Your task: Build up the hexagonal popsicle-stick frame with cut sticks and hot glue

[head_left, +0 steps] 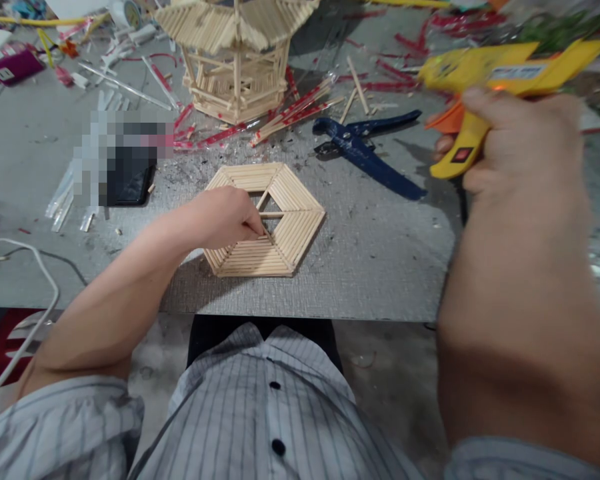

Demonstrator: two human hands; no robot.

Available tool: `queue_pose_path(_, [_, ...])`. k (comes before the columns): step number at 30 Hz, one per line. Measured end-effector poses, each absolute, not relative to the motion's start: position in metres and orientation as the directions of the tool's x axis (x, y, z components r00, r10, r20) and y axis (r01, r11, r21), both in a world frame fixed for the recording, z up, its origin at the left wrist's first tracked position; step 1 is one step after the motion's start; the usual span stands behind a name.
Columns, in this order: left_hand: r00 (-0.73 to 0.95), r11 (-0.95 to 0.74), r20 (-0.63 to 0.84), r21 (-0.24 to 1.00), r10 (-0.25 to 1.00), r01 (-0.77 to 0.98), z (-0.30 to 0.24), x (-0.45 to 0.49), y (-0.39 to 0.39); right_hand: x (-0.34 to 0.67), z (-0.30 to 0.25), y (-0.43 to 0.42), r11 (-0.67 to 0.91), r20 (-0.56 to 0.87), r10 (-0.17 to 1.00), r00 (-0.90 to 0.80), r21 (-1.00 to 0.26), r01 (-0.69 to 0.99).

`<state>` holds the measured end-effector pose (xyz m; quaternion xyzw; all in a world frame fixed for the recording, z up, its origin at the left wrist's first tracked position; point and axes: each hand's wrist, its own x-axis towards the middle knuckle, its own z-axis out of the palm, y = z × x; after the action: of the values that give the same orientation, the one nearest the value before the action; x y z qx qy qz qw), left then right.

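A hexagonal panel of thin wooden sticks (pixel 300 233) lies flat on the table, with crossing sticks over its open middle. My left hand (pixel 233 217) is over the panel's left side, its fingers pinched together at the centre; whatever they hold is too small or hidden to make out. Raised at the right, my right hand (pixel 515 137) is wrapped around the handle of a yellow hot glue gun (pixel 485 70) with an orange trigger. The nozzle of the glue gun points left, well apart from the panel.
A stick-built pavilion model (pixel 237 67) stands behind the panel. Blue-handled cutters (pixel 370 157) lie to its right. Red-and-clear wrappers with sticks (pixel 300 110) are scattered behind. A dark phone (pixel 130 180) and clear glue sticks (pixel 65 197) lie left. A white cable (pixel 50 280) hangs over the table edge.
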<state>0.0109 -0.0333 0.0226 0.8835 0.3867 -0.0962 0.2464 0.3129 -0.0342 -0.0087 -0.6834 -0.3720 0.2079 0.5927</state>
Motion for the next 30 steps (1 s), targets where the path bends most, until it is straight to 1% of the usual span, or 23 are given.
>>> queue_pose_path(3, [0.689,-0.600,-0.361,0.339,0.629,0.725,0.0227,0.0108,-0.0328,0.3109,-0.0073,-0.0350,0.020,0.068,0.701,0.710,-0.997,0.076])
queue_pose_path(4, [0.690,-0.605,-0.360,0.332,0.628,0.724,0.0226,0.0108,-0.0327,0.3098,-0.0066,-0.0353,0.027,0.060,0.699,0.712,-0.998,0.058])
queue_pose_path(18, [0.722,-0.670,-0.340,0.275,0.603,0.690,0.0230,0.0107,-0.0331,0.3074,-0.0054,-0.0301,0.091,0.029,0.669,0.743,-0.995,-0.043])
queue_pose_path(27, [0.716,-0.665,-0.336,0.270,0.612,0.696,0.0224,0.0101,-0.0327,0.3062,-0.0062,-0.0319,0.117,0.050,0.676,0.735,-0.992,-0.041])
queue_pose_path(30, [0.709,-0.661,-0.348,0.265,0.614,0.702,0.0230,0.0106,-0.0327,0.3059,-0.0060,-0.0319,0.104,0.044,0.671,0.741,-0.994,-0.036])
